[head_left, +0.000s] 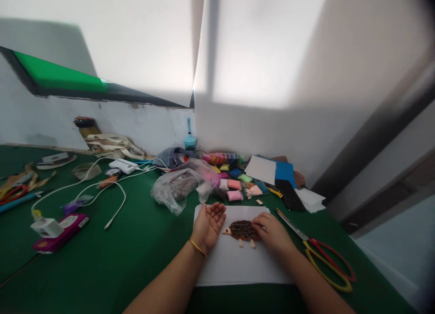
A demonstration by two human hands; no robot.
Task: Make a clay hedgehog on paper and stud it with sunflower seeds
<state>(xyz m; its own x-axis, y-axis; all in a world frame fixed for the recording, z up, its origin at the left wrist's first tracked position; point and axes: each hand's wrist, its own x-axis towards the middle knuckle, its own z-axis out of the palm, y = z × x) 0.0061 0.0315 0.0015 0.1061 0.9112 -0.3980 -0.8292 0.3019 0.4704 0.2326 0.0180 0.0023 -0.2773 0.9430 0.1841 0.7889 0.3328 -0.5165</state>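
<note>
On a stack of white paper [238,271] lies a flat hedgehog figure [242,231] with a dark, seed-like spiny back, a pale face and two pale feet. To its left, my left hand [210,223] is turned palm up with fingers spread; tiny bits in the palm cannot be made out. My right hand [270,230] rests at the figure's right end, fingertips pinched together against its dark back. Whatever sits between those fingertips is hidden. A small pale piece of clay [259,202] lies just beyond the paper.
Large scissors [307,239] with red and yellow handles lie right of the paper. Behind it are several coloured clay packs [234,184], a clear plastic bag [176,187] and a black pouch [288,195]. A magenta power bank [63,234] and white cables are at left.
</note>
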